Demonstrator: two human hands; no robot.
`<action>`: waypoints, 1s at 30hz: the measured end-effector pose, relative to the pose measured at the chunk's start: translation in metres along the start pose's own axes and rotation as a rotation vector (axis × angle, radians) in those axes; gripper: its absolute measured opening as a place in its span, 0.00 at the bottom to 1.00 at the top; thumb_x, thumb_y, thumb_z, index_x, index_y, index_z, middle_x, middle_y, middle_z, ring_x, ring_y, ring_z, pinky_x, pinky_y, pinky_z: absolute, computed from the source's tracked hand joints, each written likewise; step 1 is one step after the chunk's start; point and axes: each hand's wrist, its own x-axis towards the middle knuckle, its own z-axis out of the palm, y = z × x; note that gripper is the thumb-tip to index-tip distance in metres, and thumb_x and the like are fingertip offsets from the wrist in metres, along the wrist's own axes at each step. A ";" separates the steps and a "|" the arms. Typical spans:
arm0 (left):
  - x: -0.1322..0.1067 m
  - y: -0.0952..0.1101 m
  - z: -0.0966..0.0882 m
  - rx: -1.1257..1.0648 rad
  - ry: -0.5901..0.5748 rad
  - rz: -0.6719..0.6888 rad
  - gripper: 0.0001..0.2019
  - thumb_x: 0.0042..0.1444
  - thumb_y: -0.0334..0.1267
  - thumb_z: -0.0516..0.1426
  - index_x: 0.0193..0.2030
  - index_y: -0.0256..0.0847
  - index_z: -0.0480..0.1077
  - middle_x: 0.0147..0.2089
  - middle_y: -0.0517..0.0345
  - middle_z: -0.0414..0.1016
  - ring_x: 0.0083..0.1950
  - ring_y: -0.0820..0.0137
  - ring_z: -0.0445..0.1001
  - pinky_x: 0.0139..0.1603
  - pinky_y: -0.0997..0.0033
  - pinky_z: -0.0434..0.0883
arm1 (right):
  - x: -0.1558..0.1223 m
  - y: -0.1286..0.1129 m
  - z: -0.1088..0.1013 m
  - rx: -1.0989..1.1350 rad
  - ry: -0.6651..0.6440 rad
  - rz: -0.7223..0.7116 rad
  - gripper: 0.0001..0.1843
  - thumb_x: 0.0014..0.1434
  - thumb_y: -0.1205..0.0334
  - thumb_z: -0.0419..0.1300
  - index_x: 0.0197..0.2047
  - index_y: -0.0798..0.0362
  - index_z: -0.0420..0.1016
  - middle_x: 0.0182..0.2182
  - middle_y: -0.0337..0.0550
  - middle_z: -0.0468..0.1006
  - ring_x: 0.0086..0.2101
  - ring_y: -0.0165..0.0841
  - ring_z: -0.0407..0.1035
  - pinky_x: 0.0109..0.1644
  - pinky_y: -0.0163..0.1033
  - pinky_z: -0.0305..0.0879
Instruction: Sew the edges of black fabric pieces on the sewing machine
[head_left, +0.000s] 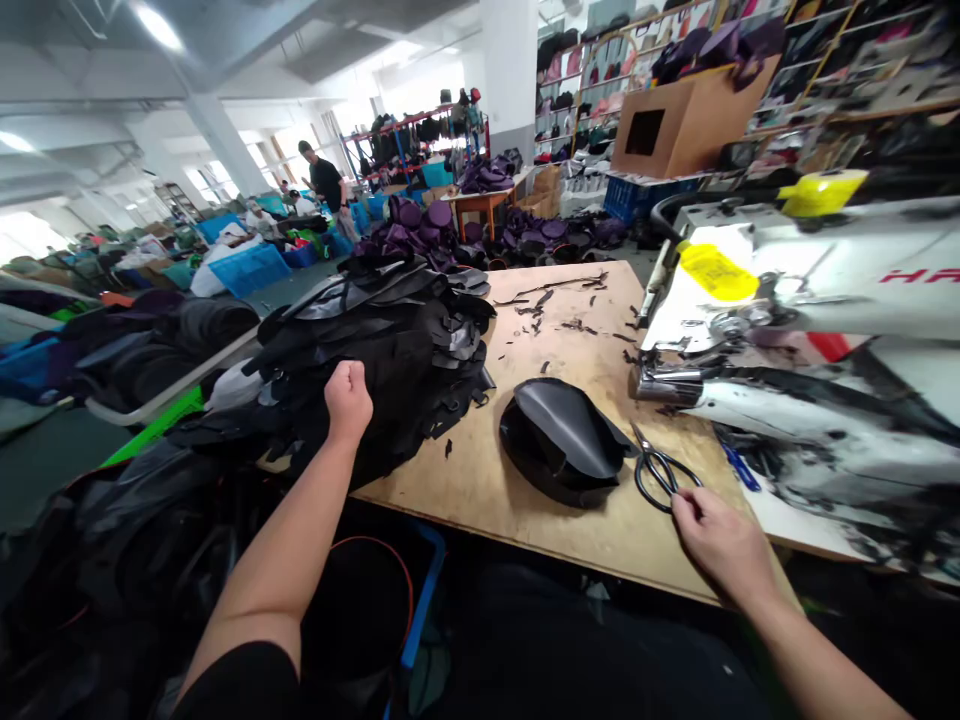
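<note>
My left hand (pixel 347 398) is closed on the near side of a big heap of black fabric pieces (pixel 390 340) at the left of the plywood table (pixel 525 500). My right hand (pixel 716 540) rests on the table's near right part, fingers curled and touching the handles of black scissors (pixel 660 472). Just left of the scissors lies a small stack of curved black pieces (pixel 562 440).
A white sewing machine (pixel 817 330) with yellow tape fills the right side. Black scraps (pixel 555 300) litter the far table. A blue bin (pixel 420 610) stands below the table edge. Purple pieces (pixel 427 225), crates, shelves, a cardboard box (pixel 690 120) and a standing person (pixel 326 185) lie beyond.
</note>
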 end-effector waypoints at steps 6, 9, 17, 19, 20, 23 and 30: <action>-0.009 0.086 -0.033 -0.096 -0.026 0.229 0.13 0.69 0.40 0.51 0.34 0.40 0.69 0.32 0.58 0.73 0.35 0.71 0.71 0.40 0.73 0.68 | -0.005 -0.056 -0.038 0.277 0.054 0.204 0.21 0.54 0.42 0.56 0.38 0.50 0.78 0.34 0.49 0.82 0.37 0.46 0.76 0.41 0.48 0.70; -0.057 0.140 -0.021 -0.249 -0.186 0.425 0.11 0.68 0.37 0.52 0.36 0.40 0.72 0.37 0.54 0.77 0.40 0.69 0.75 0.44 0.71 0.72 | -0.015 -0.121 -0.072 0.565 -0.158 0.039 0.26 0.56 0.37 0.59 0.44 0.51 0.77 0.39 0.50 0.82 0.38 0.43 0.76 0.43 0.46 0.72; -0.223 0.219 0.026 -0.488 -0.612 0.839 0.11 0.67 0.39 0.54 0.37 0.40 0.76 0.36 0.53 0.78 0.38 0.68 0.74 0.40 0.66 0.73 | -0.025 -0.167 -0.100 0.446 -0.285 -0.175 0.17 0.66 0.47 0.56 0.38 0.52 0.75 0.27 0.40 0.76 0.29 0.34 0.71 0.33 0.38 0.67; -0.223 0.216 0.028 -0.576 -0.609 0.787 0.11 0.66 0.43 0.55 0.37 0.41 0.76 0.36 0.52 0.78 0.38 0.67 0.74 0.41 0.63 0.73 | -0.034 -0.150 -0.106 0.319 -0.297 -0.352 0.16 0.69 0.53 0.54 0.36 0.52 0.77 0.29 0.42 0.78 0.30 0.34 0.72 0.34 0.38 0.67; -0.215 0.213 0.029 -0.609 -0.583 0.728 0.10 0.66 0.43 0.56 0.38 0.42 0.76 0.37 0.51 0.78 0.39 0.66 0.75 0.42 0.62 0.73 | -0.040 -0.142 -0.112 0.286 -0.291 -0.455 0.14 0.69 0.56 0.53 0.40 0.51 0.78 0.32 0.43 0.79 0.32 0.34 0.73 0.36 0.37 0.67; -0.174 0.207 0.043 -0.585 -0.471 0.485 0.08 0.64 0.38 0.56 0.44 0.44 0.77 0.42 0.48 0.78 0.47 0.62 0.75 0.52 0.58 0.73 | -0.053 -0.126 -0.139 0.214 -0.206 -0.721 0.12 0.70 0.62 0.54 0.49 0.48 0.79 0.36 0.44 0.78 0.34 0.31 0.72 0.36 0.34 0.66; -0.129 0.211 0.101 -0.354 -0.854 0.548 0.13 0.58 0.48 0.63 0.45 0.44 0.79 0.51 0.49 0.76 0.56 0.56 0.71 0.58 0.54 0.68 | -0.059 -0.148 -0.221 0.010 -0.189 -0.980 0.12 0.71 0.65 0.51 0.49 0.51 0.76 0.32 0.44 0.74 0.32 0.31 0.68 0.37 0.36 0.63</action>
